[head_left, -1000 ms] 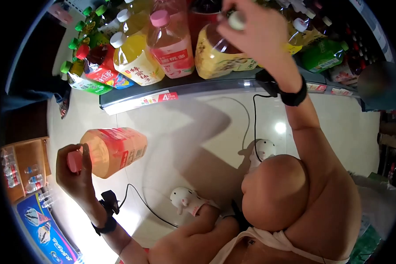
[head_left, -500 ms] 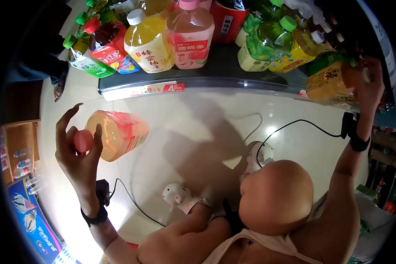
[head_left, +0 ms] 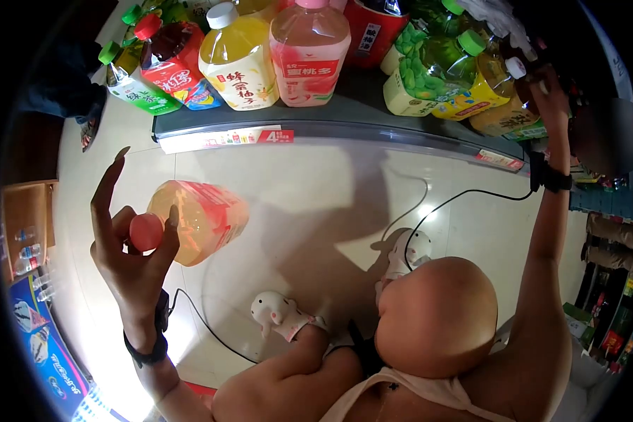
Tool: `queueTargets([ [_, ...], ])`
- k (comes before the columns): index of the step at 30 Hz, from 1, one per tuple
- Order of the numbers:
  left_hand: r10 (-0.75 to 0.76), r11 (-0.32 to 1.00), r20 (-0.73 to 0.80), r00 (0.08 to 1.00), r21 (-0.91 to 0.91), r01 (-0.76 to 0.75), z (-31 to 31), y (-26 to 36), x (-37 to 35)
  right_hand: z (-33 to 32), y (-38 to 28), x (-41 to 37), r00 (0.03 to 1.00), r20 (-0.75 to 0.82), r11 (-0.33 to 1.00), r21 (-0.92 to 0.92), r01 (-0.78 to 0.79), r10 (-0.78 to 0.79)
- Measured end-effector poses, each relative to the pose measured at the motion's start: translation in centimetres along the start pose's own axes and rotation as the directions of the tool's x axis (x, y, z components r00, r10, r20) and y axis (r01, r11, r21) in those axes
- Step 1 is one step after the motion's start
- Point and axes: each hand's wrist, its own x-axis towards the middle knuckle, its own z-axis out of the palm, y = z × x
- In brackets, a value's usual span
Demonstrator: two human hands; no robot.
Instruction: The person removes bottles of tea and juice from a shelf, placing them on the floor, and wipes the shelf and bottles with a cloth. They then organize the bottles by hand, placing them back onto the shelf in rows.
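A large peach-coloured bottle (head_left: 207,221) with a pink cap hangs from my left hand (head_left: 135,243), whose fingers are wrapped round its neck below the cap. Its index finger points up, away from the cap. At the shelf's right end, my right hand (head_left: 547,91) reaches in over an amber bottle (head_left: 499,119); its fingers are dim and partly bent, and what they touch is hard to make out. Left of it stand a green-capped bottle (head_left: 429,77) and a yellow-labelled bottle (head_left: 464,102).
The dark shelf (head_left: 330,116) spans the top, carrying a pink peach bottle (head_left: 308,60), a yellow white-capped bottle (head_left: 235,63) and a red-capped bottle (head_left: 170,60). A person's leg (head_left: 70,91) is at upper left. Black cables (head_left: 204,323) run from both wrists.
My right hand has moved left and up, deeper over the shelf, and the amber bottle has moved from the shelf's edge in among the others. The peach bottle has shifted slightly right with my left hand.
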Motion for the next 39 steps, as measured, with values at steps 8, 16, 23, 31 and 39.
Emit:
queueTargets([
  [8, 0.077, 0.994, 0.000, 0.997, 0.077, -0.077, 0.6, 1.4, 1.0, 0.3, 2.2, -2.7, 0.974, -0.222, 0.997, 0.047, 0.058, -0.047],
  [16, 0.233, 0.972, -0.031, 0.972, 0.035, -0.231, 3.5, 6.7, 5.0, 1.0, -19.9, -17.1, 0.940, -0.283, 0.793, 0.520, 0.317, -0.191],
  [23, 0.246, 0.944, -0.079, 0.966, -0.208, -0.258, 7.8, 12.8, 7.7, 4.5, -26.4, -15.3, 0.866, -0.290, 0.497, 0.725, 0.477, -0.407],
  [31, 0.337, 0.838, -0.157, 0.928, -0.401, -0.371, 13.6, 15.2, 9.3, 7.6, -24.5, -12.2, 0.928, -0.302, 0.568, 0.734, 0.372, -0.217],
  [39, 0.148, 0.874, -0.117, 0.982, -0.450, -0.185, 16.8, 13.7, 9.8, 8.6, -24.5, -13.7, 0.979, -0.164, 0.793, 0.577, 0.197, -0.124],
])
